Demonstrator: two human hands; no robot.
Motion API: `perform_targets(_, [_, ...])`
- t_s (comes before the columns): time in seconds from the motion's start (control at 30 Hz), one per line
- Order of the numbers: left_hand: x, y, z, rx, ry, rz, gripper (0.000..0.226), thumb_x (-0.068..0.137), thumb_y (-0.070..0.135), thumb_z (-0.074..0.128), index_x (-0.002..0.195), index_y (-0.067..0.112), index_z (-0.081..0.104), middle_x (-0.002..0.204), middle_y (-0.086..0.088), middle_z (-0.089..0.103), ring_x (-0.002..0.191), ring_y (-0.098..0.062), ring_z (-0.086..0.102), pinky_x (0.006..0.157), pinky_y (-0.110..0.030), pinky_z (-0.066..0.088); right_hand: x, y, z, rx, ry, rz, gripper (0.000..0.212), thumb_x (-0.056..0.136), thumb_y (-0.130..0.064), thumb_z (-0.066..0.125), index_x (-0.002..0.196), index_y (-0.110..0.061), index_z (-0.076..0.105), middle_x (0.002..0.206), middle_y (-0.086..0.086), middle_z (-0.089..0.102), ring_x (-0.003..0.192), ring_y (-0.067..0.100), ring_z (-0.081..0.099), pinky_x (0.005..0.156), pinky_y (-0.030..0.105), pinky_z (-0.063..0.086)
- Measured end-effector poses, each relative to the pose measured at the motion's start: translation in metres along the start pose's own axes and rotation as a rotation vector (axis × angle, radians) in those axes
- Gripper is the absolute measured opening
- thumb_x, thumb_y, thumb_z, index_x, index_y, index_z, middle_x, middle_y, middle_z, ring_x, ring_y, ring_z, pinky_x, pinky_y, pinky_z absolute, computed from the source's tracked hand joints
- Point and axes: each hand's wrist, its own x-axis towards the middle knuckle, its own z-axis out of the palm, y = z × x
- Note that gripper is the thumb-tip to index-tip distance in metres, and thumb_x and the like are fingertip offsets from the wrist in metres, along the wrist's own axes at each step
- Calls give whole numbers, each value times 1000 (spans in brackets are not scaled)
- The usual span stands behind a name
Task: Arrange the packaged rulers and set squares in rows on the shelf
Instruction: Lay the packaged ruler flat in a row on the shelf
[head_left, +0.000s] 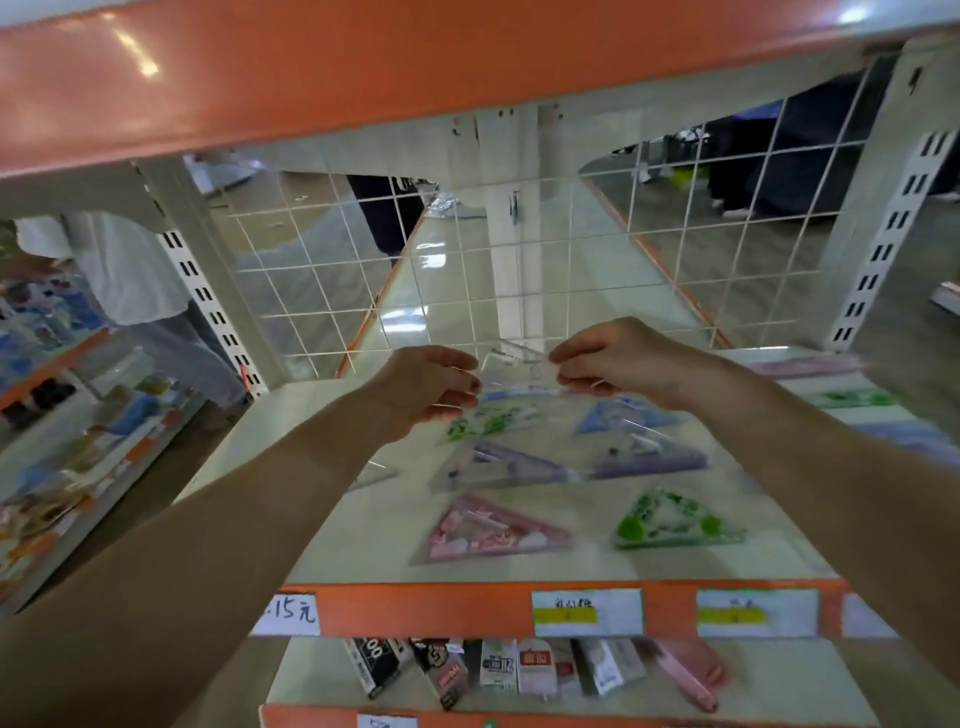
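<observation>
Pinching clear glossy set square (517, 366), left hand (431, 387) one corner, right hand (615, 364) opposite

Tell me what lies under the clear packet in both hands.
A bluish set square partly shows on the shelf; the clear packet, left hand and right hand cover the rest.

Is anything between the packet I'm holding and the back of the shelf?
Nothing visible. The left hand and right hand pinch the clear packet above the back of the shelf, close to the wire grid. Blue set squares lie just below it, so lowering it straight down might overlap them.
</observation>
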Motion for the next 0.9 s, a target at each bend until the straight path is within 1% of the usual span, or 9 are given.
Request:
perform_targets(0.1, [-6,-4,0,36,32,-5,17,85,-3,62,93,12,64,74,-6,67,55,-11,66,60,-24,55,-4,4,1,-90,-12,-25,19,88,-9,64,106,-15,67,81,-3,71,70,5,64,58,12,49])
perform_targets(0.23, [-16,-11,-10,166,65,-17,19,85,-2,64,101,7,62,75,-11,66,49,-11,61,52,-20,55,-9,3,15,-267,-94,-70,31,85,-16,69,115,-13,65,101,2,67,87,11,62,71,19,48])
perform_targets(0.33, [-26,-19,-18,228,49,-14,27,83,-3,67,109,1,61,76,-16,64,53,-14,58,57,-22,56,-11,4,31,-414,-131,-87,34,85,-18,68,119,-15,64,111,0,64,99,13,59,83,22,43])
perform_targets(0.43, [-35,-29,-21,403,33,-5,36,81,1,70,116,-1,60,91,-23,67,67,-19,60,69,-26,55,-9,8,45,-496,-175,-109,31,87,-13,60,117,-16,66,108,-3,64,88,9,56,76,20,39])
perform_targets(0.6, [-34,-42,-17,624,71,37,39,82,9,71,119,3,62,95,-11,64,70,-15,57,60,-19,46,-10,5,55,-601,-220,-129,18,86,-11,58,78,-27,61,80,-9,55,73,12,48,57,18,34])
perform_targets(0.67, [-30,-45,-16,679,85,63,41,81,12,71,120,4,62,105,-10,65,85,-18,59,69,-20,45,-11,4,57,-631,-221,-123,18,85,-10,58,73,-23,60,68,-9,49,63,11,45,56,21,33])
perform_targets(0.73, [-26,-47,-15,718,94,79,41,81,13,70,121,6,63,112,-10,65,98,-21,60,79,-24,45,-12,3,59,-673,-233,-125,32,83,-6,56,57,-20,43,57,-4,36,53,13,36,56,26,30])
perform_targets(0.8, [-24,-49,-14,759,89,82,41,81,13,68,121,6,62,114,-9,64,102,-23,59,84,-26,46,-12,4,61,-695,-228,-121,37,79,-2,53,54,-19,32,55,0,27,53,16,30,57,27,26])
perform_targets(0.9, [-20,-52,-13,809,64,82,39,82,14,66,120,5,62,111,-8,63,94,-20,58,82,-28,48,-10,6,64,-720,-221,-107,37,78,0,52,54,-19,31,57,1,26,58,18,32,60,30,27])
